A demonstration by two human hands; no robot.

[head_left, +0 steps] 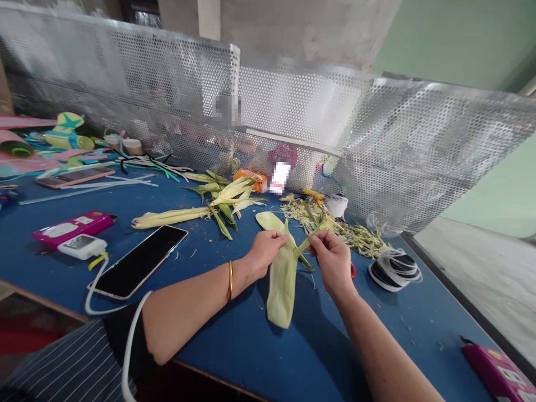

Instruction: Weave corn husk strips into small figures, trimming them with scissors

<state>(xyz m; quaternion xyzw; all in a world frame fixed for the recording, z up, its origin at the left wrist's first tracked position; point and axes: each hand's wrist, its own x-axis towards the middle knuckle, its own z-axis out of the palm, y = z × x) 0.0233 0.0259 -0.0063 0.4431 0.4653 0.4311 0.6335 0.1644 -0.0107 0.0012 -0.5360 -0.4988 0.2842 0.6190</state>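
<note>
A pale green leaf strip (282, 279) hangs down over the blue table (234, 335) between my two hands. My left hand (264, 251), with a gold bangle on the wrist, is closed and pinches the leaf near its top. My right hand (333, 258) is closed too, gripping a narrow green strip that splits off the same leaf. A second leaf tip (270, 221) lies on the table just behind my left hand. Something red (353, 271) shows under my right hand; I cannot make out what it is.
A pile of long green leaves (209, 204) and a heap of trimmed scraps (347, 229) lie behind my hands. A black phone (140, 261), a white charger (81, 245) and a pink device (73, 226) sit left. Black-and-white tape rolls (396, 271) lie right. A perforated metal screen (377, 134) borders the table.
</note>
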